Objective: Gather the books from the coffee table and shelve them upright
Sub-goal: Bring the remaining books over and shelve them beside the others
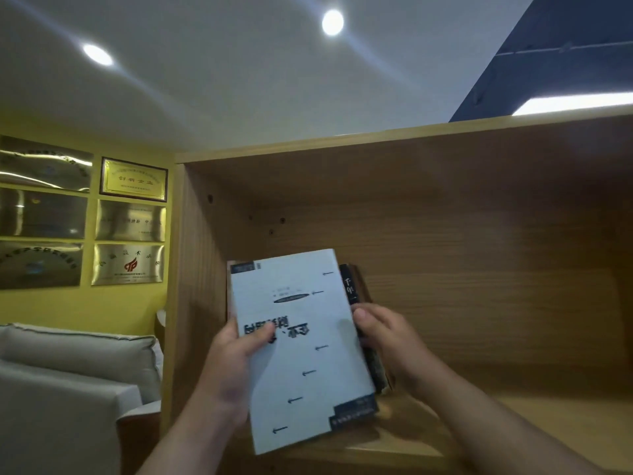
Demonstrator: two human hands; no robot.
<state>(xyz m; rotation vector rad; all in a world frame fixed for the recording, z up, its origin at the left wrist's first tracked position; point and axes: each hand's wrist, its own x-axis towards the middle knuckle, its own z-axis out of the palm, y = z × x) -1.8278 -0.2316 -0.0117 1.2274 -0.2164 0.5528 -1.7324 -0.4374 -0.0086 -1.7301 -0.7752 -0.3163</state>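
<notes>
Shelf (pixel 445 269) of pale wood fills the view. White book (pixel 298 351) stands inside at its left wall, cover upside down. Left hand (pixel 233 358) clasps its 9 o'clock edge; right hand (pixel 387 341), at 3 o'clock, apparently pinches the dark book (pixel 352 289) behind.

Two books at least: one white book (pixel 298 351) clasped between the hands, and one dark book (pixel 352 293) just behind its right edge, under the right-hand fingers; whether more hide behind the white cover cannot be told. Two hands: the left hand (pixel 236 351) on the white book's left edge, the right hand (pixel 383 334) on the other side. One wooden shelf compartment (pixel 479 234) around the grip. Six wall plaques (pixel 133 180) well left of it. Two round ceiling lights (pixel 332 22) above. One grey cushion (pixel 78 358) lower left.
</notes>
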